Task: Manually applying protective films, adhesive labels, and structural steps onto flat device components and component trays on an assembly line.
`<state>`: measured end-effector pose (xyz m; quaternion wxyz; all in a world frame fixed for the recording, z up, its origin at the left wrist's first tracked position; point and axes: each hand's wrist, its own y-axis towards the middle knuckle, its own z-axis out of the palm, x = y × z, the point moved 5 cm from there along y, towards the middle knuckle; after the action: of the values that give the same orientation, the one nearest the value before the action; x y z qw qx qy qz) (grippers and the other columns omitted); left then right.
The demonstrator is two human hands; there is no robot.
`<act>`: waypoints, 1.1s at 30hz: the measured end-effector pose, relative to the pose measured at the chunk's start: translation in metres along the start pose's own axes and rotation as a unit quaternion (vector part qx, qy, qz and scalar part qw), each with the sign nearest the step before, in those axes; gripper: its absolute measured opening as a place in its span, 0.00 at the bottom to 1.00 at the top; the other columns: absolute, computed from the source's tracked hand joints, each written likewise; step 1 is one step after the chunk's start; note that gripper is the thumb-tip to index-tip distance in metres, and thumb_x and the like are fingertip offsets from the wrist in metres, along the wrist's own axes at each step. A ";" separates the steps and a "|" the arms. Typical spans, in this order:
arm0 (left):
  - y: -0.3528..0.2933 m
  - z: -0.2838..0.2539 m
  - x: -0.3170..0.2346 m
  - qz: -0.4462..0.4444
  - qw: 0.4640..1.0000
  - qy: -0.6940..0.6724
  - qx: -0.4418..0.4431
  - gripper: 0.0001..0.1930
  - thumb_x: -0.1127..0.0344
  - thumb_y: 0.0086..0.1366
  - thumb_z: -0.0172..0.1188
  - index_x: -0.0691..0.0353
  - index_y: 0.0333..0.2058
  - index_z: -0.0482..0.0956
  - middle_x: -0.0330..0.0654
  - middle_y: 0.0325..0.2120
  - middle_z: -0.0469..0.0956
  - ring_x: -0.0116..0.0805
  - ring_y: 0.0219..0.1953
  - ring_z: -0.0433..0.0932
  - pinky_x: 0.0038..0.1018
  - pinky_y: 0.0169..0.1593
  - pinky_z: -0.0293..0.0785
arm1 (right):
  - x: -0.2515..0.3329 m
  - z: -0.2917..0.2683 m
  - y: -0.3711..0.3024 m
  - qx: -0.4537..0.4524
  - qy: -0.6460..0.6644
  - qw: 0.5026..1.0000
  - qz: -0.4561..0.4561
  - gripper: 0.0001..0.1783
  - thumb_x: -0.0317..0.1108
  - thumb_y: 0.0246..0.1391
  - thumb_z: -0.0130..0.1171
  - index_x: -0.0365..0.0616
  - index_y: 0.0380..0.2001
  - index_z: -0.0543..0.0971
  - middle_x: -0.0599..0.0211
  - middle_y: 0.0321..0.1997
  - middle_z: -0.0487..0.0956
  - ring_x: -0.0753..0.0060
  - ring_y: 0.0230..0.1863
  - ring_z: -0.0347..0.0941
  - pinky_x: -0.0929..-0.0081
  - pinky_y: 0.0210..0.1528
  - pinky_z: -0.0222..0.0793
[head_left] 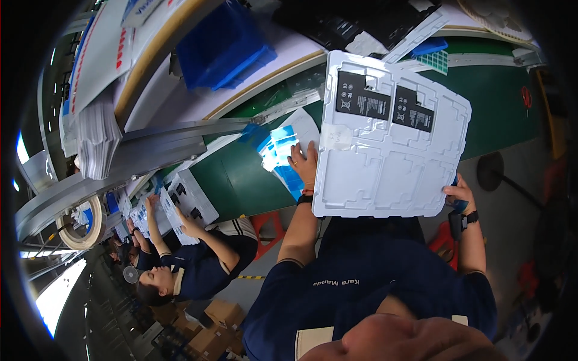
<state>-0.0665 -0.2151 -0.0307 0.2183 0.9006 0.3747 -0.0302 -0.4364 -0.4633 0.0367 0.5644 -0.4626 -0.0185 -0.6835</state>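
Note:
A white moulded plastic tray (pixel 379 174) is in front of me, tilted, with shaped compartments. Two flat black battery packs (pixel 363 96) lie in its far compartments; its nearer compartments hold none. At the tray's lower right edge, my right hand (pixel 460 194) is closed on the rim, its fingers partly hidden behind it. Something small and blue (pixel 460 206) shows by that palm; I cannot make out what. Left of the tray, my left hand (pixel 304 163) has its fingers spread over blue-and-white film sheets (pixel 278 147) on the green belt.
The green conveyor belt (pixel 232 183) runs across in front of me. Beyond it are a blue bin (pixel 220 45) and black parts (pixel 337 24) on a shelf. A metal rail (pixel 156 141) crosses at left. A co-worker (pixel 198 265) handles a white tray there. Red scissors (pixel 526 97) lie far right.

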 end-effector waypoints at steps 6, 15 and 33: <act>0.008 -0.004 -0.010 0.000 0.999 -0.026 0.034 0.26 0.48 0.57 0.57 0.50 0.52 0.70 0.54 0.56 0.59 0.58 0.63 0.52 0.61 0.61 0.42 | -0.009 0.003 -0.006 -0.026 -0.013 1.000 0.007 0.35 0.26 0.38 0.63 0.30 0.54 0.67 0.59 0.48 0.77 0.65 0.48 0.74 0.71 0.54 0.66; 0.015 -0.004 -0.011 -0.007 0.995 -0.007 0.096 0.30 0.44 0.57 0.56 0.53 0.54 0.68 0.56 0.58 0.56 0.59 0.65 0.47 0.61 0.62 0.38 | -0.019 0.019 -0.012 -0.049 0.058 0.997 -0.017 0.36 0.26 0.37 0.64 0.31 0.54 0.67 0.58 0.48 0.77 0.65 0.47 0.75 0.70 0.54 0.66; 0.034 -0.006 -0.013 -0.038 0.994 0.006 0.106 0.38 0.37 0.48 0.61 0.54 0.53 0.68 0.53 0.57 0.58 0.56 0.65 0.48 0.58 0.62 0.39 | -0.014 0.022 -0.025 -0.107 0.045 0.993 0.017 0.34 0.27 0.35 0.66 0.29 0.51 0.71 0.59 0.46 0.79 0.67 0.45 0.76 0.74 0.53 0.66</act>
<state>-0.0530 -0.2423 -0.0102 0.1181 0.9039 0.4046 -0.0722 -0.4433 -0.4321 0.0527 0.5236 -0.4896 0.0883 -0.6916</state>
